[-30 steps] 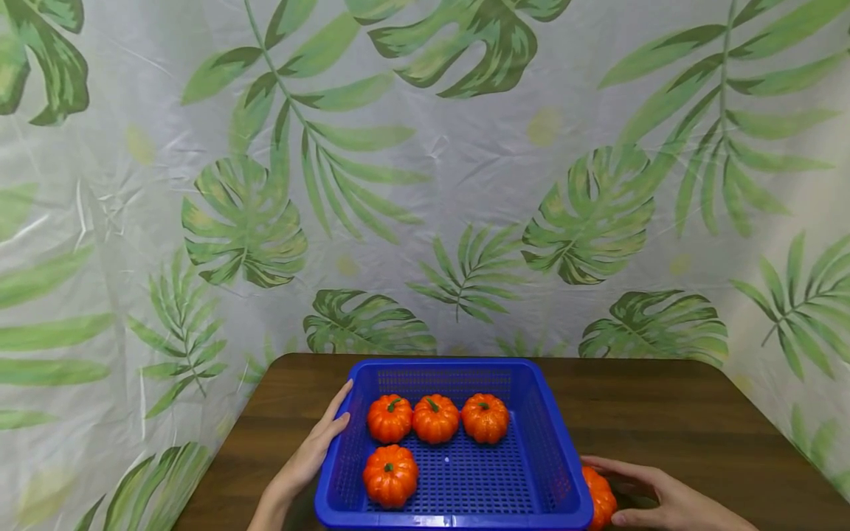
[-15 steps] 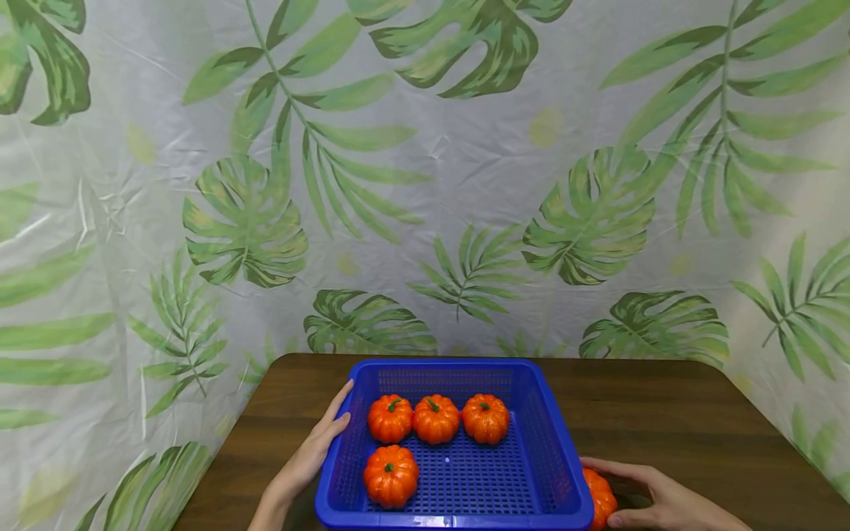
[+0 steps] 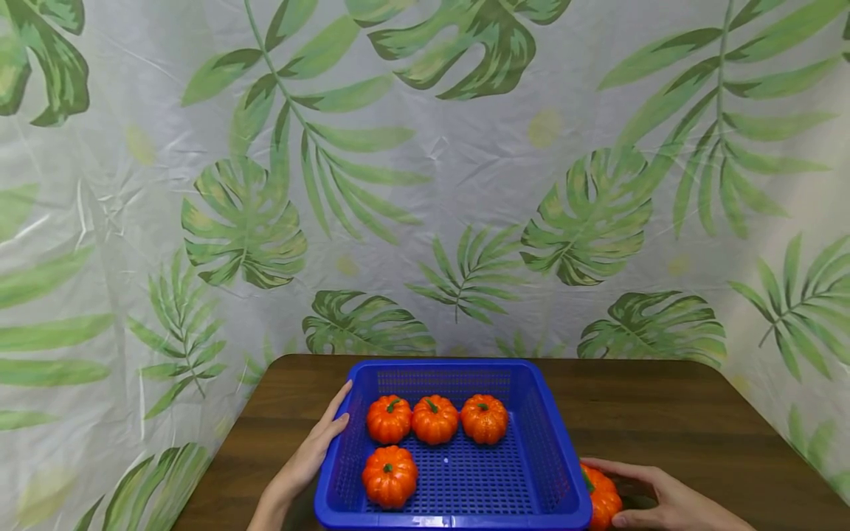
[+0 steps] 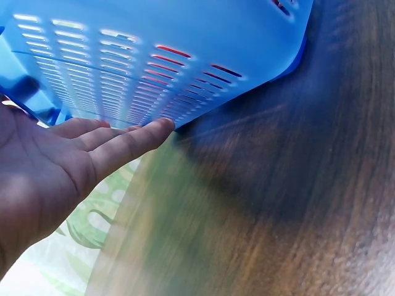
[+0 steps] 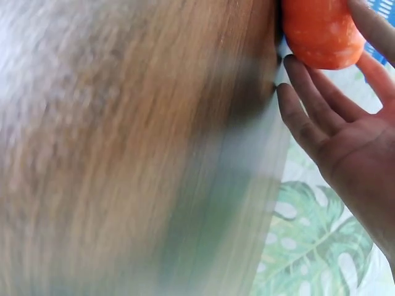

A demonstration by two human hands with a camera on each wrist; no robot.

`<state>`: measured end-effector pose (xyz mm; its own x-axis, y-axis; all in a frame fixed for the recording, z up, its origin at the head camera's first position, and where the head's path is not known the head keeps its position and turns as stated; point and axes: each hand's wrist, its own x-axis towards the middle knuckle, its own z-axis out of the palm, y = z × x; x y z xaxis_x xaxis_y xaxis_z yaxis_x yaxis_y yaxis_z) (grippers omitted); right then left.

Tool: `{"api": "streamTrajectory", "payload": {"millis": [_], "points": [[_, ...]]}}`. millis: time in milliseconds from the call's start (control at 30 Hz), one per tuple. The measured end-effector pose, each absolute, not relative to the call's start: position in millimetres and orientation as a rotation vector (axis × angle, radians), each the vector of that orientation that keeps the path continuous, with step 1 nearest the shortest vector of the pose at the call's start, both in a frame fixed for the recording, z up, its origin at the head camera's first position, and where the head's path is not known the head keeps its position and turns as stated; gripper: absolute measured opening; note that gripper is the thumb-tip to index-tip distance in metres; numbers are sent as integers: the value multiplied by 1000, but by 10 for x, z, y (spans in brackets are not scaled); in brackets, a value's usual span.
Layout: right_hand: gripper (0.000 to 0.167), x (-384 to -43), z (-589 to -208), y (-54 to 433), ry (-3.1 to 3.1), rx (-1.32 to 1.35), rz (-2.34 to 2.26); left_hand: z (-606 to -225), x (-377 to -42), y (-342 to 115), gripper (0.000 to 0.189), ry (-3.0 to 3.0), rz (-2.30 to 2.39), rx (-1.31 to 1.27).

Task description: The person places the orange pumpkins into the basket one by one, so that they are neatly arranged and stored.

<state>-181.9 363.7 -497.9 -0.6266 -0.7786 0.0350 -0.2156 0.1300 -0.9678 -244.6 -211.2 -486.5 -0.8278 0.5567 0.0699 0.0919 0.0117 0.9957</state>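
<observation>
A blue mesh plastic basket stands on the table, with several small orange pumpkins inside: a row of three at the back, including the middle pumpkin, and a front-left pumpkin. Against the basket's left side rests my left hand; in the left wrist view its straight fingers touch the slotted wall. Outside the right wall, my right hand holds another orange pumpkin between thumb and fingers. The right wrist view shows that pumpkin close to the tabletop, partly cut off by the frame.
The dark wooden table extends on both sides of the basket. Behind it hangs a pale curtain printed with green leaves.
The pumpkin in my right hand has shifted slightly rightward and turned, so its green stem now shows beside the basket wall. My left hand and the basket stay put.
</observation>
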Motion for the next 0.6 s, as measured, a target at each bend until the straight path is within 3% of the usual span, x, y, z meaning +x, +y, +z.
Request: {"api": "streamTrajectory", "payload": {"millis": [600], "points": [[63, -1790, -5045, 3806, 2018, -1058, -1523, -4875, -2454, -2113, 61, 1955, 1874, 667]]}}
